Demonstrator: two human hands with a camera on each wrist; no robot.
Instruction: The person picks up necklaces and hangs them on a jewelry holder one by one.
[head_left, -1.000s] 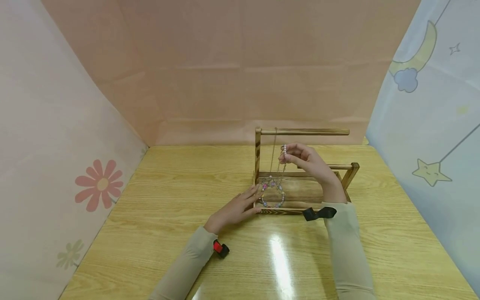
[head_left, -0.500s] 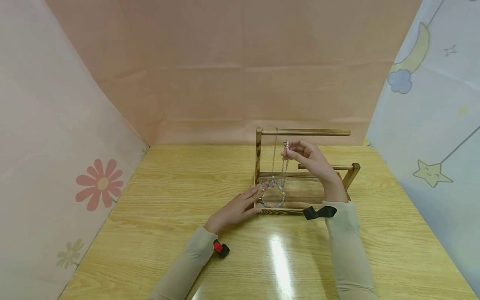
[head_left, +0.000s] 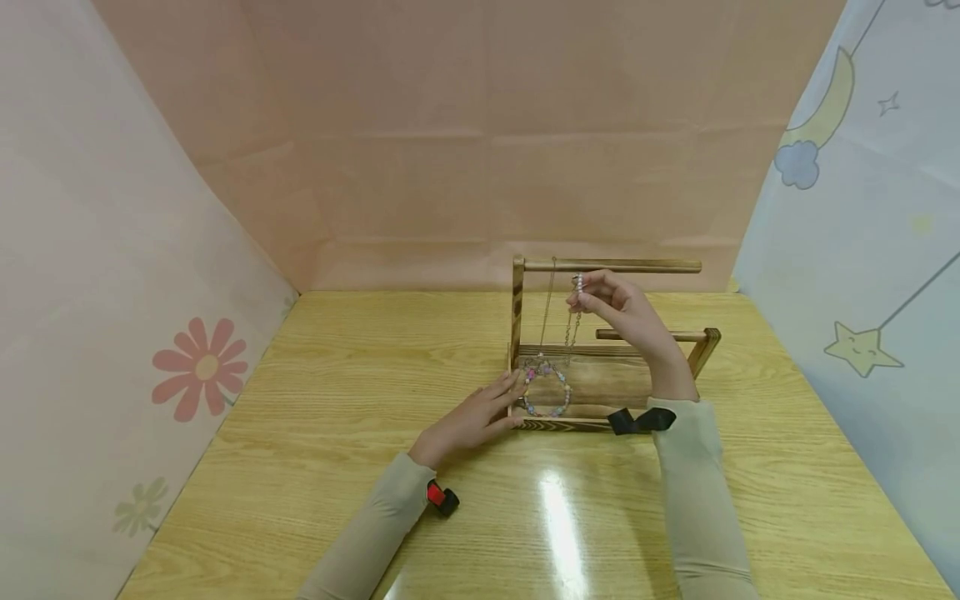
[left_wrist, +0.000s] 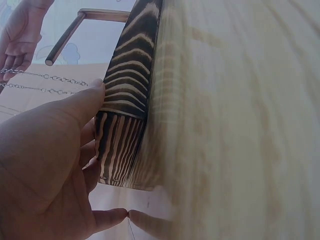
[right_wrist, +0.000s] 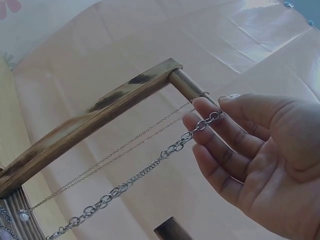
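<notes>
My right hand (head_left: 626, 317) pinches a silver chain necklace (right_wrist: 105, 200) between thumb and fingertips, just below the upper bar of the wooden jewelry stand (head_left: 611, 265). White beads (head_left: 580, 283) show at the pinch. The chain hangs down toward a loop of coloured beads (head_left: 557, 411) by the stand's tray; whether they join is unclear. A thin gold necklace (right_wrist: 125, 145) with a pearl-like pendant (right_wrist: 23, 215) hangs from that bar near the post. My left hand (head_left: 476, 414) holds the tray's front left corner (left_wrist: 122, 115), thumb on the front panel, fingers along the end.
The stand has a lower bar (head_left: 690, 337) on its right, carried by a slanted post. It stands on a wood-grain table (head_left: 360, 367). A pinkish backdrop (head_left: 420, 167) rises behind, with printed sheets on both sides.
My right hand has risen and shifted slightly right, lifting the pinched end of the chain toward the upper bar. The left hand has stayed at the tray corner.
</notes>
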